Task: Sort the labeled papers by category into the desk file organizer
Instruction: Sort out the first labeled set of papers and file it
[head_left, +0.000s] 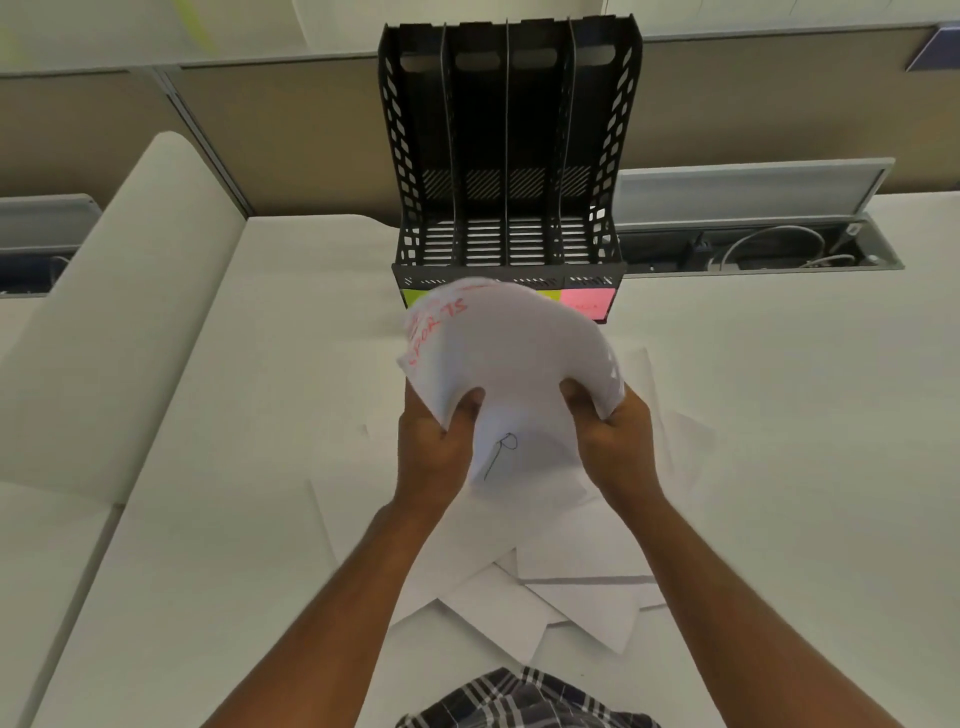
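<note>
Both hands, left hand (434, 441) and right hand (615, 441), clamp a curled paper stack (514, 353); red lettering apparently inverted.

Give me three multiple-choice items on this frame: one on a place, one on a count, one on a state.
1. Where is the organizer?
A. at the desk's far edge
B. on the floor
C. in the person's lap

2. How many slots has it?
A. two
B. four
C. six

3. What do the hands hold?
A. nothing
B. a pen
C. a bent stack of papers

Key: A, it stands beyond the loose sheets, against the partition; B, three dividers make four slots; C, left hand and right hand both grip the stack's near edge.
</note>
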